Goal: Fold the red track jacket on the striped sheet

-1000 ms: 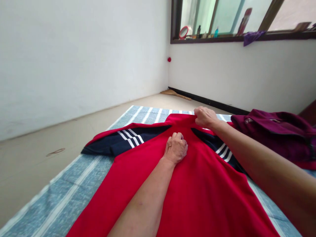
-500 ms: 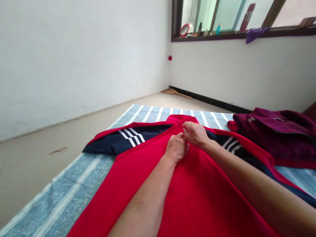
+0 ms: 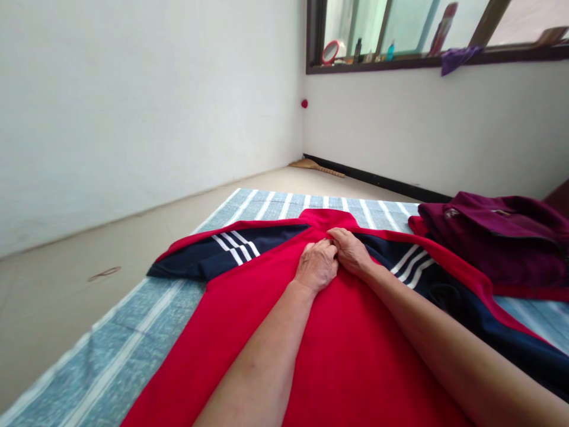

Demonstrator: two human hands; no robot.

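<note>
A red jacket [image 3: 249, 320] lies spread out with its collar [image 3: 329, 218] at the far end. Its navy sleeve panels carry white stripes, and both sleeves reach out to the sides. My left hand [image 3: 317, 265] is closed on the fabric at the middle of the chest, just below the collar. Right beside it, slightly farther up, my right hand [image 3: 349, 249] pinches the same spot with bent fingers. The fingertips of both hands are mostly hidden, so the exact bit of jacket between them does not show.
Under the jacket is a blue-and-white striped sheet [image 3: 133, 332]. Folded maroon clothing [image 3: 502, 243] is piled at the right. A brush-like wooden item [image 3: 317, 167] lies on the floor by the corner. A windowsill [image 3: 400, 62] holds a mirror, bottles and a purple cloth [image 3: 457, 59].
My right hand has come down a little from near the collar, closer against my left hand. My left hand stays almost in place, and more of the right sleeve's stripes shows.
</note>
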